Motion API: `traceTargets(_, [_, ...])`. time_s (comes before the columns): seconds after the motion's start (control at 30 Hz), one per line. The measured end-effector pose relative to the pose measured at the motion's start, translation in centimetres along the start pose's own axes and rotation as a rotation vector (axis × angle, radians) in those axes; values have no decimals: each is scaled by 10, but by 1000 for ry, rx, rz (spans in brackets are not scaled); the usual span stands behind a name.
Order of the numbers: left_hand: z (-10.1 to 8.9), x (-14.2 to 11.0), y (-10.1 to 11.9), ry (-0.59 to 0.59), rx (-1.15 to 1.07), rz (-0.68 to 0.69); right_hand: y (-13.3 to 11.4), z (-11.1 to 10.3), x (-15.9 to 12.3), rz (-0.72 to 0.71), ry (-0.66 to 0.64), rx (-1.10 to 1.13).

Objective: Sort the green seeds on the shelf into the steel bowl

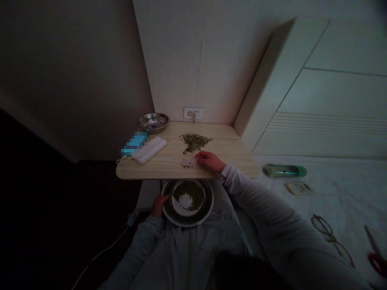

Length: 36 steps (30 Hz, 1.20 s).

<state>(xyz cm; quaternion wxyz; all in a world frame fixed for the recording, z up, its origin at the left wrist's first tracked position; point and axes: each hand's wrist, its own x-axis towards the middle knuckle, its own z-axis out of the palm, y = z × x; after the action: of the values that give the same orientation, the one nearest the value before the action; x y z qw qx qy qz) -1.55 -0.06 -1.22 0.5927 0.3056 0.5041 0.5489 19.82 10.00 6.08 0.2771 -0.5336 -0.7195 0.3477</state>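
On my lap rests a steel basin (188, 224), a pale layer and many small green beans (198, 195) inside it. My left hand (157, 206) is closed round its left rim. Above the small wooden table (223, 141), my right hand (210, 162) pinches a thin, whitish, see-through piece (189, 161) whose exact kind I cannot make out. It is low over the tabletop, near the front edge, with a few beans by it. Just behind lies a loose pile of green beans (195, 141).
At the table's back left stands a steel bowl (153, 122), with a phone (135, 143) and a white power strip (150, 150) before it. A wall socket (193, 113) is behind. On the bed lie a green bottle (284, 170), a small box (300, 188), glasses (331, 237) and scissors (376, 251).
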Motion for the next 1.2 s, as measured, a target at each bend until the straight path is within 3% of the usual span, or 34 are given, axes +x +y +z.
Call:
traceTargets(0.3, [-2,3,-4,-15,-4,10,-8,0,-9,-18,-45,14])
traceTargets(1.2, [-2,2,-5,-6,28,4,-3,11,-20,-113,-137,2])
